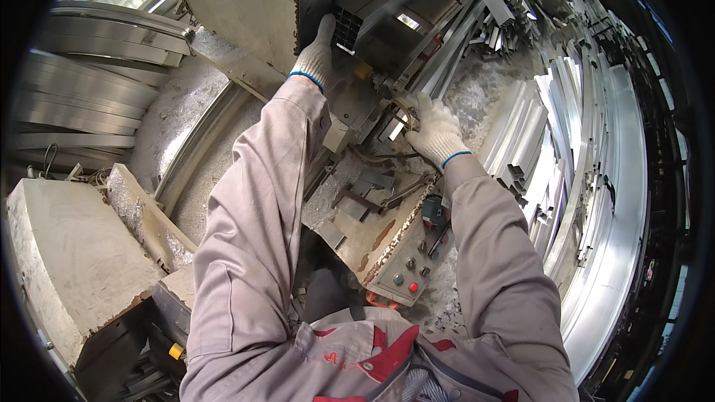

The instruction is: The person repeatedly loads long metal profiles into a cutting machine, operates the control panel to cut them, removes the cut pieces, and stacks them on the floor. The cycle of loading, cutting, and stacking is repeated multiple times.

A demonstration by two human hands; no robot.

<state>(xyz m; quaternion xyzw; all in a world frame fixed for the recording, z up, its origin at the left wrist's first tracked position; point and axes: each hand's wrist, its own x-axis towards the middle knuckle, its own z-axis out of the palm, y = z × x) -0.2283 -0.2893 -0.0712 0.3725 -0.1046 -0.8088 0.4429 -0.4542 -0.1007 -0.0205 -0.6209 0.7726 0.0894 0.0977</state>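
My left hand, in a white knitted glove with a blue cuff edge, reaches up beside the dark machine housing. One finger stretches along the near side of a stack of hollow metal profiles, whose square ends face me. Its other fingers are largely hidden, and whether it presses on the stack cannot be told. Farther right, my gloved right hand is closed, with its fingers curled by a thin yellowish hose. Whatever lies inside that grip is hidden by the glove.
Below my right hand is a control panel with a red button and several knobs. Cut metal pieces lie on the worn machine bed. Long silver profiles are piled at right, others at left. Metal shavings cover surfaces nearby.
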